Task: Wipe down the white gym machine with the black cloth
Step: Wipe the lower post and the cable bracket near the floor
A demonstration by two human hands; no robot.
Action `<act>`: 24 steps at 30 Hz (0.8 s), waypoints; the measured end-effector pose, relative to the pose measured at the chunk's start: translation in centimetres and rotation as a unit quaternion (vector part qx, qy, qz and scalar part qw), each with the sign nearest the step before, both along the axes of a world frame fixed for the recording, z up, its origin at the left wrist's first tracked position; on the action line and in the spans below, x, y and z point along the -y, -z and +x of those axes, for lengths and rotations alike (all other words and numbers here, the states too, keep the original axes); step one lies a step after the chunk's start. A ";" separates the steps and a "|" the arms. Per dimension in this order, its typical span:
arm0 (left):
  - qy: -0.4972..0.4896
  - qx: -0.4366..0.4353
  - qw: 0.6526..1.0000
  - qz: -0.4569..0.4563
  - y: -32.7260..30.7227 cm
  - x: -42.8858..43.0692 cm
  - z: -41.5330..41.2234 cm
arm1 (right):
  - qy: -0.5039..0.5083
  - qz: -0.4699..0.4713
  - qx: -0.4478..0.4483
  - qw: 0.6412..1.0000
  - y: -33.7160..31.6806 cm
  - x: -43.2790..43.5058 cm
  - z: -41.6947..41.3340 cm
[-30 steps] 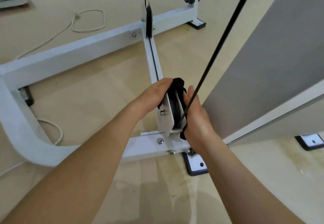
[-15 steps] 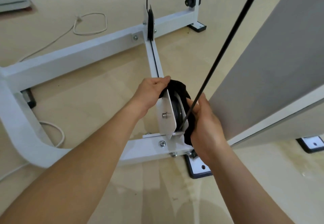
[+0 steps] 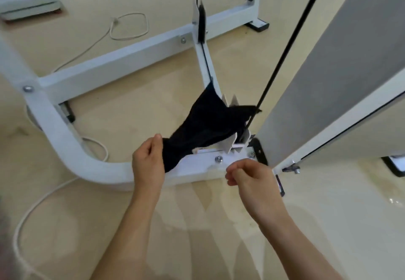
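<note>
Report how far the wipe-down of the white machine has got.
Done: nothing shows which parts are already wiped. In hand: the black cloth lies draped over the near pulley bracket, the left hand pinching its end; the right hand is curled and empty. Left: the long base bar and curved leg, which the cloth does not touch.

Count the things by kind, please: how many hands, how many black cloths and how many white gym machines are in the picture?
Hands: 2, the left hand and the right hand
Black cloth: 1
White gym machine: 1
Total: 4
</note>
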State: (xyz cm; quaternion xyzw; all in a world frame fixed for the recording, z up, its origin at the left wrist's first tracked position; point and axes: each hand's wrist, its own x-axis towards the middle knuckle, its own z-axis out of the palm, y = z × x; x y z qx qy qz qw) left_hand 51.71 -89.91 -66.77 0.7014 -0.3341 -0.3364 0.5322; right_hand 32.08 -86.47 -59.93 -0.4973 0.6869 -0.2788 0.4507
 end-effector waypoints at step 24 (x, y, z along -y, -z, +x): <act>0.282 0.548 0.701 0.358 -4.6 -6.0 4.0 | -0.444 0.103 -0.025 0.889 2.4 4.1 7.4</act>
